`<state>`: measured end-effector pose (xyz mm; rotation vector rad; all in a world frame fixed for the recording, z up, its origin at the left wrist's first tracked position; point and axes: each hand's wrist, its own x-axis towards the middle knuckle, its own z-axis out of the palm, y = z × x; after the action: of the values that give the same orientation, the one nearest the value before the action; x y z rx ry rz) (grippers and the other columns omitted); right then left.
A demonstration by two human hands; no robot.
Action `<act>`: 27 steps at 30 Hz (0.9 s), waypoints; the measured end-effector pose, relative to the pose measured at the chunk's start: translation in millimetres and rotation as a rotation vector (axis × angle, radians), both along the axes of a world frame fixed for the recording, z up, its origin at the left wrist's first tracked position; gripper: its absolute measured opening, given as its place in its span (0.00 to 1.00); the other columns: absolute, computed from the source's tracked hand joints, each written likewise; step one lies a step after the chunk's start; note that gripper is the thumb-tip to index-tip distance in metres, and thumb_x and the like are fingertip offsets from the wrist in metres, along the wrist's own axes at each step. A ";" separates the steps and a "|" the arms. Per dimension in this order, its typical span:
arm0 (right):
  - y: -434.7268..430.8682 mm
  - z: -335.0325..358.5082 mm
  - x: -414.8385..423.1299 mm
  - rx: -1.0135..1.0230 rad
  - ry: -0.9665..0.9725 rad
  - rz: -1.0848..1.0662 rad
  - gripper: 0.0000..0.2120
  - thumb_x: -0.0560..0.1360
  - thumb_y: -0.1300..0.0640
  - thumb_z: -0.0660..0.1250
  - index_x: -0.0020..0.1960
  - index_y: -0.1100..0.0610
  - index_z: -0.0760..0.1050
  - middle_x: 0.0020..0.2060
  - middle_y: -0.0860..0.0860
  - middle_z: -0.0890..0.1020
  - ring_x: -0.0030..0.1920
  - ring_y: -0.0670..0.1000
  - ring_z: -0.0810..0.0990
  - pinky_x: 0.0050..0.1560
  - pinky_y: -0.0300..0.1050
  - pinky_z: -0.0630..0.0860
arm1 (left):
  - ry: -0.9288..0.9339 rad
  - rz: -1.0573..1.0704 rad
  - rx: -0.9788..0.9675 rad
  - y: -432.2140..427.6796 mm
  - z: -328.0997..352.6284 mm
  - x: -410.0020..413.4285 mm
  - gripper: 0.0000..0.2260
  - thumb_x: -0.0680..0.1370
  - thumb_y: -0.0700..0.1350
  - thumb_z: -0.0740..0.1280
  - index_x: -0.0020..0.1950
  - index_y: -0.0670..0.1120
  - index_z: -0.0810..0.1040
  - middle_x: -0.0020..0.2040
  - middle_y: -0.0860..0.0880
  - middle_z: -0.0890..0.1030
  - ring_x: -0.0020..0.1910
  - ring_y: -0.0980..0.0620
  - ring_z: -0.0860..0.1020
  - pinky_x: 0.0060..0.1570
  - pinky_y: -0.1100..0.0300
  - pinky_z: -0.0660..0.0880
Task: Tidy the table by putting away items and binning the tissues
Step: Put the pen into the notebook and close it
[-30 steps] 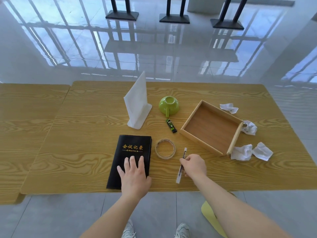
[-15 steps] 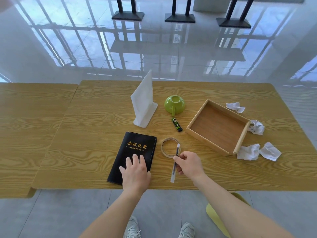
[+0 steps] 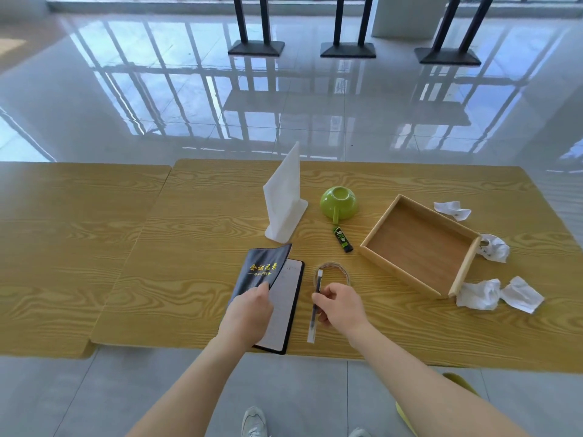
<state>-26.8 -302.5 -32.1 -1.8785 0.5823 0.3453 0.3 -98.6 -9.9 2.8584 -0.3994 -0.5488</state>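
Note:
A black notebook with gold lettering lies near the table's front edge. My left hand grips its front cover, which is lifted so a white page shows. My right hand pinches a pen that points away from me across a tape ring. An empty wooden tray sits to the right. Several crumpled white tissues lie around the tray's right side. A small black and green tube lies left of the tray.
An upturned green cup and a white folded stand sit toward the middle of the table. A second table adjoins on the left. Black post bases stand on the glossy floor beyond. My shoes show below.
My left hand went from resting flat on the shut notebook to lifting its cover open. My right hand has carried the pen leftward, toward the notebook and over the tape ring.

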 end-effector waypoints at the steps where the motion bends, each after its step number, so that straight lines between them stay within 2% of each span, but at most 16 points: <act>1: 3.3 0.5 2.3 0.010 0.001 -0.001 0.08 0.76 0.55 0.70 0.41 0.59 0.79 0.31 0.52 0.85 0.28 0.50 0.83 0.33 0.51 0.84 | -0.015 0.028 -0.059 4.5 4.1 -0.8 0.08 0.77 0.33 0.56 0.51 0.43 0.70 0.44 0.46 0.75 0.42 0.43 0.75 0.41 0.50 0.72; 5: 21.0 2.5 14.8 0.063 -0.004 0.022 0.07 0.77 0.55 0.70 0.43 0.58 0.81 0.30 0.53 0.85 0.30 0.53 0.85 0.36 0.55 0.85 | 0.002 0.285 -0.442 32.4 22.1 0.3 0.11 0.79 0.39 0.57 0.58 0.47 0.74 0.40 0.47 0.81 0.38 0.43 0.76 0.36 0.51 0.71; 9: 47.6 2.1 29.7 0.103 0.050 0.013 0.06 0.77 0.56 0.70 0.45 0.58 0.81 0.33 0.55 0.86 0.32 0.53 0.86 0.37 0.51 0.85 | 0.051 0.381 -0.637 63.1 34.1 6.0 0.19 0.79 0.39 0.58 0.68 0.53 0.73 0.48 0.55 0.84 0.43 0.52 0.81 0.42 0.54 0.77; 11: 63.9 0.5 38.0 0.117 0.078 0.021 0.07 0.78 0.57 0.69 0.45 0.60 0.80 0.35 0.57 0.86 0.31 0.54 0.86 0.35 0.48 0.85 | 0.054 0.421 -0.685 77.6 35.4 8.2 0.19 0.79 0.39 0.58 0.67 0.54 0.74 0.48 0.56 0.84 0.42 0.55 0.80 0.42 0.56 0.76; 15: 95.3 -4.7 55.9 0.127 0.135 0.001 0.07 0.78 0.58 0.68 0.45 0.62 0.80 0.39 0.60 0.86 0.36 0.57 0.87 0.41 0.53 0.86 | 0.073 0.500 -0.768 97.0 34.2 8.0 0.16 0.79 0.40 0.58 0.56 0.60 0.77 0.44 0.50 0.83 0.38 0.46 0.79 0.38 0.51 0.74; 17: 106.9 -8.9 61.9 0.094 0.163 0.016 0.07 0.78 0.59 0.68 0.47 0.62 0.81 0.41 0.59 0.86 0.40 0.58 0.87 0.45 0.55 0.85 | 0.080 0.512 -0.783 101.4 33.7 5.5 0.16 0.79 0.40 0.58 0.52 0.62 0.77 0.42 0.49 0.82 0.35 0.52 0.76 0.36 0.54 0.72; 19: 116.2 -14.5 64.4 0.076 0.176 0.065 0.07 0.77 0.60 0.68 0.48 0.62 0.82 0.42 0.59 0.86 0.42 0.58 0.87 0.49 0.57 0.84 | 0.084 0.514 -0.793 102.7 32.9 3.3 0.16 0.79 0.41 0.57 0.53 0.62 0.77 0.42 0.51 0.82 0.34 0.56 0.74 0.36 0.57 0.71; 21: 126.3 -19.1 63.6 0.143 0.183 0.090 0.06 0.78 0.62 0.66 0.50 0.61 0.81 0.45 0.61 0.86 0.43 0.58 0.85 0.50 0.56 0.84 | 0.074 0.514 -0.791 102.7 32.1 2.5 0.16 0.78 0.40 0.58 0.53 0.62 0.76 0.42 0.49 0.82 0.33 0.56 0.73 0.36 0.57 0.70; 23: 134.1 -20.4 61.5 0.213 0.176 0.092 0.08 0.80 0.65 0.64 0.53 0.55 0.79 0.48 0.60 0.85 0.42 0.55 0.83 0.49 0.54 0.84 | 0.055 0.502 -0.784 100.9 31.8 2.2 0.15 0.78 0.40 0.58 0.52 0.60 0.76 0.43 0.46 0.81 0.34 0.52 0.73 0.37 0.55 0.70; 25: 136.9 -19.9 58.3 0.277 0.161 0.096 0.12 0.80 0.68 0.61 0.54 0.56 0.80 0.50 0.57 0.84 0.42 0.54 0.82 0.48 0.52 0.85 | 0.043 0.481 -0.769 97.7 32.2 1.9 0.15 0.78 0.40 0.58 0.54 0.60 0.75 0.45 0.45 0.82 0.38 0.43 0.76 0.39 0.53 0.71; 27: 133.9 -18.3 54.3 0.325 0.154 0.102 0.15 0.80 0.70 0.59 0.52 0.55 0.80 0.52 0.57 0.84 0.43 0.54 0.81 0.46 0.50 0.84 | 0.040 0.460 -0.749 93.5 33.3 0.7 0.16 0.79 0.41 0.59 0.60 0.60 0.74 0.46 0.47 0.83 0.43 0.41 0.79 0.41 0.50 0.75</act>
<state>27.5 -168.7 -50.4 -1.5797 0.5006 0.6180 1.0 -5.1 23.4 2.1048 0.0669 -0.2798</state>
